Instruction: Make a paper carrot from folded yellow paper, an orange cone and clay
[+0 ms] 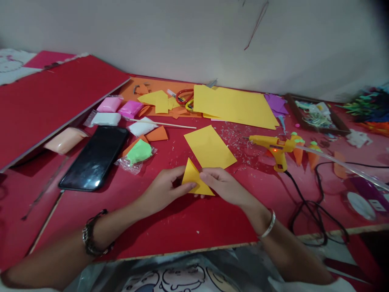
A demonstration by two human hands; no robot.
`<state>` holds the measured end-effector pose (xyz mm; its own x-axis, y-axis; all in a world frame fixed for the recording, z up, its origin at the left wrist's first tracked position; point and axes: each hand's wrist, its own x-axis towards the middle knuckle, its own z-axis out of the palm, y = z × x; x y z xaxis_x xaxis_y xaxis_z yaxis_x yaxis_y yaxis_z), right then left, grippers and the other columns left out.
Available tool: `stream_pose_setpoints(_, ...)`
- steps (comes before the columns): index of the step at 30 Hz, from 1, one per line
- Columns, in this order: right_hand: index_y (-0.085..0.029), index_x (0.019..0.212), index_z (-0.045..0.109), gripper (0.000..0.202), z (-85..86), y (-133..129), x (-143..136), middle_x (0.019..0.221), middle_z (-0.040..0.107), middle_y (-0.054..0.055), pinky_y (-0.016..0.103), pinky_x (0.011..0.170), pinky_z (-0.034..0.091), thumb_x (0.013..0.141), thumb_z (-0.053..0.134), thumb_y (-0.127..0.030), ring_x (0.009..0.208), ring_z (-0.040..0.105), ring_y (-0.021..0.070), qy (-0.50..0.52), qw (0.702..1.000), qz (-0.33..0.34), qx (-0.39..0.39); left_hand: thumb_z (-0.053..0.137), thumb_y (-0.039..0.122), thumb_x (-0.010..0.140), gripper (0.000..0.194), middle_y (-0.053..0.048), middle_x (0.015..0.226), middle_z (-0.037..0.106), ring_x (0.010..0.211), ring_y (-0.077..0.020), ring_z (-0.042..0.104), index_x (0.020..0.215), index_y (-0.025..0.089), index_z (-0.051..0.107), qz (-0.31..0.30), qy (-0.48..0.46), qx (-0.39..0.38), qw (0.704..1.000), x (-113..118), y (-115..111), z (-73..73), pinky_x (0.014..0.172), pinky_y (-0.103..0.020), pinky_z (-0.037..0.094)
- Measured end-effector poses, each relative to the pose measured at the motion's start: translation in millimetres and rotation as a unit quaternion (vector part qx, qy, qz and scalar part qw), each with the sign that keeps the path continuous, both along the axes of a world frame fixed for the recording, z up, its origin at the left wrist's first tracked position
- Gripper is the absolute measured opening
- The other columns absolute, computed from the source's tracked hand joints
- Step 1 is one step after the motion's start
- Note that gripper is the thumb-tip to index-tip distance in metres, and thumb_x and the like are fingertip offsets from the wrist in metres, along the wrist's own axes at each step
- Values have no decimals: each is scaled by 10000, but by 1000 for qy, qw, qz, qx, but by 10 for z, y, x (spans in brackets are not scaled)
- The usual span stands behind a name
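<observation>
Between my two hands is a yellow folded paper [194,177] with a triangular outline, held just above the red tabletop. My left hand [165,188] grips its left side, with the thumb lying across the front. On the right edge, my right hand [225,184] pinches the same paper between thumb and fingers. Some fingertips show under the lower edge; the rest are hidden behind the paper. Just beyond lies a flat yellow paper rectangle [211,148], set at an angle.
A yellow glue gun [275,148] with a lit red light and black cord lies right, near small clay carrots [298,152]. A black phone [95,158] and bagged clay [138,153] lie left. Scissors [185,98] and yellow sheets [237,105] are at the back.
</observation>
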<state>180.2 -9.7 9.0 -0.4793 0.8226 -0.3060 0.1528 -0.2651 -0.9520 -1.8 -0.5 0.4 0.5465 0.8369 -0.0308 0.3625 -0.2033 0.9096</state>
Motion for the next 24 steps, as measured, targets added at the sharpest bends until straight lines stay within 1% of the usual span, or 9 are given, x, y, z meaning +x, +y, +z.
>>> stream_pose_setpoints(3, -159, 608, 471, 318, -4, -7, -27, 532, 392, -47, 186, 416, 264, 802, 459, -411, 479, 364, 58, -59, 997, -11, 53, 515, 376, 773, 263, -18, 744, 612, 635, -122, 535, 846, 131, 577, 14, 45, 14, 999, -10, 3, -24, 542, -206, 418)
stream_pose_setpoints(5, -165, 574, 437, 318, -4, -7, -38, 527, 333, -52, 192, 416, 230, 810, 451, -378, 481, 311, 58, -76, 994, -3, 83, 519, 385, 764, 267, -9, 711, 594, 612, -115, 515, 829, 132, 574, 16, 57, 20, 998, -15, 6, -34, 523, -202, 404)
stream_pose_setpoints(7, -170, 564, 412, 317, -2, -4, -41, 532, 303, -51, 200, 425, 218, 818, 439, -356, 490, 282, 61, -81, 991, 3, 107, 517, 388, 761, 264, -3, 697, 579, 605, -111, 498, 821, 136, 569, 15, 58, 24, 998, -16, 9, -33, 515, -198, 393)
stream_pose_setpoints(12, -173, 560, 385, 320, -6, 6, -37, 540, 283, -51, 203, 434, 212, 825, 429, -347, 497, 267, 63, -108, 985, 7, 135, 468, 392, 794, 261, 13, 659, 523, 591, -101, 454, 803, 142, 543, 4, 63, 23, 998, 1, 7, 0, 494, -190, 351)
stream_pose_setpoints(14, -173, 552, 377, 332, -14, 5, -38, 532, 277, -54, 203, 431, 204, 822, 437, -357, 493, 265, 62, -127, 981, 1, 147, 453, 397, 806, 260, 28, 630, 479, 569, -92, 422, 744, 151, 507, 5, 71, 33, 997, 8, 2, 5, 477, -186, 318)
stream_pose_setpoints(18, -176, 537, 337, 366, -29, -4, -42, 522, 253, -58, 206, 436, 195, 816, 452, -381, 493, 252, 61, -145, 973, -18, 178, 471, 402, 799, 308, 55, 562, 375, 506, -73, 337, 615, 167, 394, 32, 75, 62, 995, 14, 3, -10, 436, -187, 245)
stream_pose_setpoints(19, -176, 540, 332, 364, -31, -7, -43, 525, 250, -58, 206, 440, 196, 820, 449, -377, 495, 253, 61, -145, 972, -21, 185, 477, 403, 795, 311, 55, 557, 373, 501, -72, 332, 611, 167, 394, 37, 72, 60, 995, 13, 8, -12, 432, -187, 240)
stream_pose_setpoints(21, -176, 549, 330, 352, -30, -13, -43, 534, 252, -56, 206, 453, 204, 831, 437, -358, 502, 261, 61, -145, 969, -22, 201, 488, 409, 785, 291, 49, 567, 412, 510, -75, 360, 639, 161, 445, 30, 62, 40, 997, 7, 22, -11, 433, -184, 255)
stream_pose_setpoints(24, -180, 549, 309, 353, -25, -21, -40, 542, 247, -55, 209, 463, 208, 833, 438, -345, 506, 261, 63, -139, 966, -38, 215, 480, 406, 793, 280, 42, 561, 476, 511, -76, 413, 693, 148, 526, -13, 40, -14, 999, -9, 42, 8, 448, -178, 294)
